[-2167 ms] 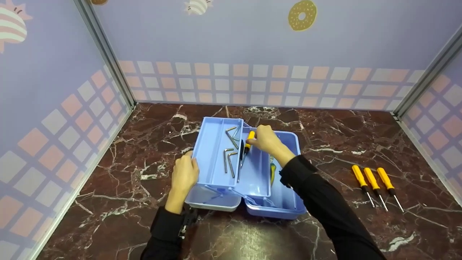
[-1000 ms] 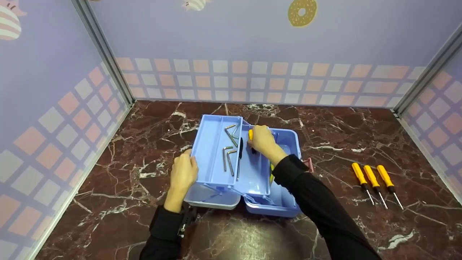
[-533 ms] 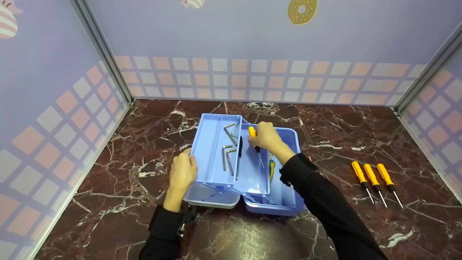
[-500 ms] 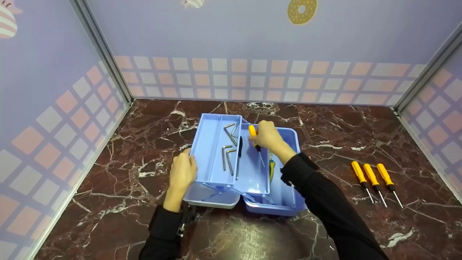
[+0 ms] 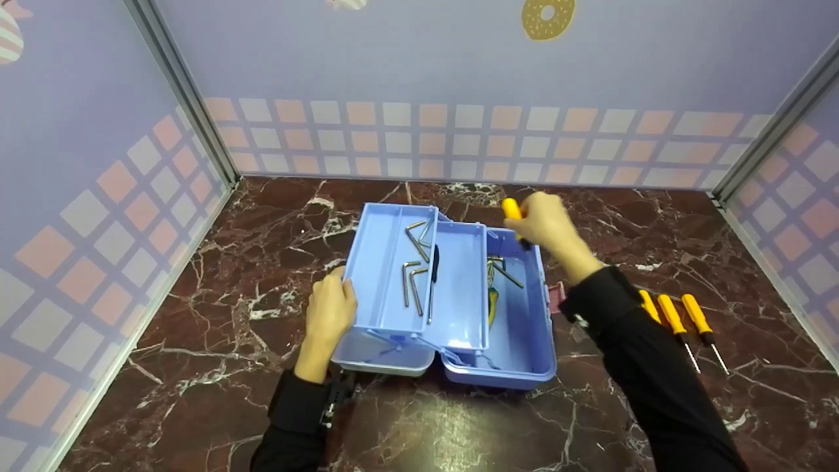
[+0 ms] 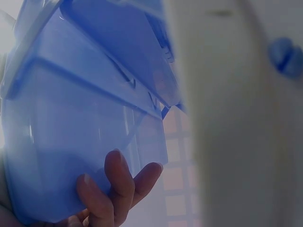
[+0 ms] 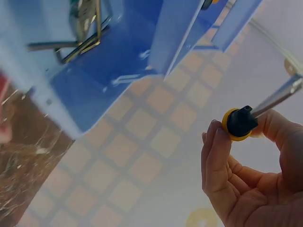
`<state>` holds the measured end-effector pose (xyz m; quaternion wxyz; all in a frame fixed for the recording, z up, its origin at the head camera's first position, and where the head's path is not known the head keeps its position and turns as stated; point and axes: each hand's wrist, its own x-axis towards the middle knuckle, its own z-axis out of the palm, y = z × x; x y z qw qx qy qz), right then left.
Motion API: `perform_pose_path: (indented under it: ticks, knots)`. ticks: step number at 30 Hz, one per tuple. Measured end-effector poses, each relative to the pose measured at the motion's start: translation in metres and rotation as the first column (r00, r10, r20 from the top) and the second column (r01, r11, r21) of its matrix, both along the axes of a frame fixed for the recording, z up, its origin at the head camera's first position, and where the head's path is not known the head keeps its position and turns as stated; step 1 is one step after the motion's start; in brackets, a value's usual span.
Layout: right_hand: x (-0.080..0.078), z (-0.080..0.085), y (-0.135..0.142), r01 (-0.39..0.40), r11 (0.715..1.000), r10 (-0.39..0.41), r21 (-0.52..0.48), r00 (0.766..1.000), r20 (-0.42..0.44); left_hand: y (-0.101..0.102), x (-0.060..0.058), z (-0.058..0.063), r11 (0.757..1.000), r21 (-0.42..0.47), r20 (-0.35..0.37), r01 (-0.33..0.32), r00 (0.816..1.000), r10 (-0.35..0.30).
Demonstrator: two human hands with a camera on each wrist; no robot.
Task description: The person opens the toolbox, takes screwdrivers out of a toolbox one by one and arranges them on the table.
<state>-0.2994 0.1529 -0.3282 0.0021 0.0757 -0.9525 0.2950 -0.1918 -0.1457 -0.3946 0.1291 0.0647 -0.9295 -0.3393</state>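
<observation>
- left sleeve (image 5: 288, 436), long, plain black, its cuff (image 5: 298, 405) snug above the bare left hand (image 5: 330, 308);
- small dark device (image 5: 339, 391) at that cuff's right side, with bright glints;
- right sleeve (image 5: 672, 380), matching black, lightly creased; right hand (image 5: 547, 221) bare

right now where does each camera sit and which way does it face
Head: worn on the head, facing forward and down at the toolbox; the left hand, right hand and black sleeves show.
Left wrist: on that wrist, facing the toolbox's blue side close up; the left hand's fingers show.
Right wrist: on that wrist, facing past the screwdriver at the toolbox and checked wall; the right hand shows.
Shared: head and right wrist both show the gripped screwdriver.
</observation>
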Motion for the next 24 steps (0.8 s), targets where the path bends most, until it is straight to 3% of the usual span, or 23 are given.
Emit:
perform_pose_path:
  ticks: [6,12,20,24]
  knots:
    - [0.000,-0.015,0.048,0.037,0.996,-0.029,0.080,0.994,-0.106,0.000,0.000,0.001,1.000,0.000,0.007,-0.005,1.000,0.005]
    - [0.007,-0.038,0.097,0.098,0.987,-0.088,0.125,0.993,-0.082,0.001,0.000,0.000,1.000,0.002,0.013,-0.005,1.000,0.005]
    - [0.019,-0.060,0.147,0.136,0.975,-0.152,0.176,0.985,0.080,0.000,0.000,0.000,1.000,0.002,0.009,-0.005,1.000,0.005]
    - [0.024,-0.067,0.162,0.158,0.972,-0.189,0.172,0.965,0.184,0.000,0.001,0.000,1.000,0.003,0.003,-0.008,1.000,0.008]
